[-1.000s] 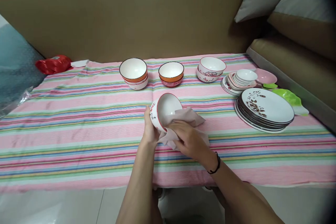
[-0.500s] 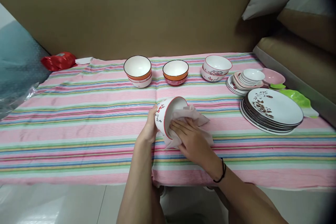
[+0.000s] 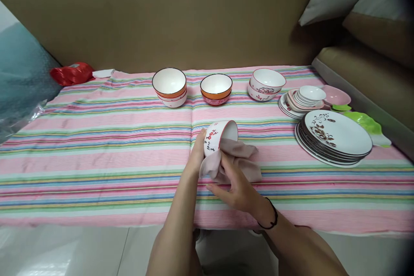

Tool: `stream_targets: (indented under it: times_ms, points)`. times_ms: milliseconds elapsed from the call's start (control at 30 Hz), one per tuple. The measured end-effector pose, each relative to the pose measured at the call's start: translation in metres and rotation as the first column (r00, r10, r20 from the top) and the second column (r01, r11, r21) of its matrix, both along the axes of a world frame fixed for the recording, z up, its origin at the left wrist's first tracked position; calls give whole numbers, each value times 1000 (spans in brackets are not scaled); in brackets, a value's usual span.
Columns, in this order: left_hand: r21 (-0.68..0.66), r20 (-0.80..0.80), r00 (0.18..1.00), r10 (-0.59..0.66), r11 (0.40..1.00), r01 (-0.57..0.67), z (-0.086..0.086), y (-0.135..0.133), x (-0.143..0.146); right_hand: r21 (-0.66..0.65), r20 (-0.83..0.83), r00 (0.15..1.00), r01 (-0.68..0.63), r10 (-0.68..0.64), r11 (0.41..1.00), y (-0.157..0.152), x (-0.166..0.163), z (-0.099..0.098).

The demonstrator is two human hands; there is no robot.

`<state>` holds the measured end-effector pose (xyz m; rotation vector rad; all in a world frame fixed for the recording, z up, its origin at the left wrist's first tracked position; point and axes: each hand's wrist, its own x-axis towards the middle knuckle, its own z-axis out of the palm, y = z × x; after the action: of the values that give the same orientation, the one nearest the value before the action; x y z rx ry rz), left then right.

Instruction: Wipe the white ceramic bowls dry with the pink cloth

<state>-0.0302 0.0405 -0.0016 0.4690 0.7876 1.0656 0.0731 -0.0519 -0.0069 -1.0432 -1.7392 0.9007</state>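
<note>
A white bowl (image 3: 212,136) with red blossoms, dark lettering and a red rim is tipped on its side, its mouth facing right. My left hand (image 3: 196,155) grips it from the left, most of the fingers hidden behind the bowl. A pale pinkish-grey cloth (image 3: 247,169) drapes over the lower rim and hangs to the right. Against that rim, my right hand (image 3: 238,187) holds the cloth; its thumb sticks out to the left and its other fingertips are partly covered by cloth.
Beyond the hands stand stacked orange-banded bowls (image 3: 169,84), another bowl pair (image 3: 216,88) and red-rimmed bowls (image 3: 267,84). To the right are stacked plates (image 3: 338,133), small dishes (image 3: 310,95) and a green leaf-shaped dish (image 3: 365,123). A striped cloth (image 3: 97,151) covers the surface; a red bundle (image 3: 73,73) lies far left.
The bowl has turned to show more of its outside and shifted slightly right. My right hand has come from inside the bowl down to its lower rim, thumb now spread.
</note>
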Motion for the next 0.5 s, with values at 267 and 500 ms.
stream_targets:
  times_ms: [267,500]
  points:
    - [57,-75,995,64,997,-60,7,2,-22,278,501,851,11,-155,960,24,19,-9]
    - [-67,-205,963,-172,985,162,1,6,-46,470,593,741,-3,-313,883,32,30,-17]
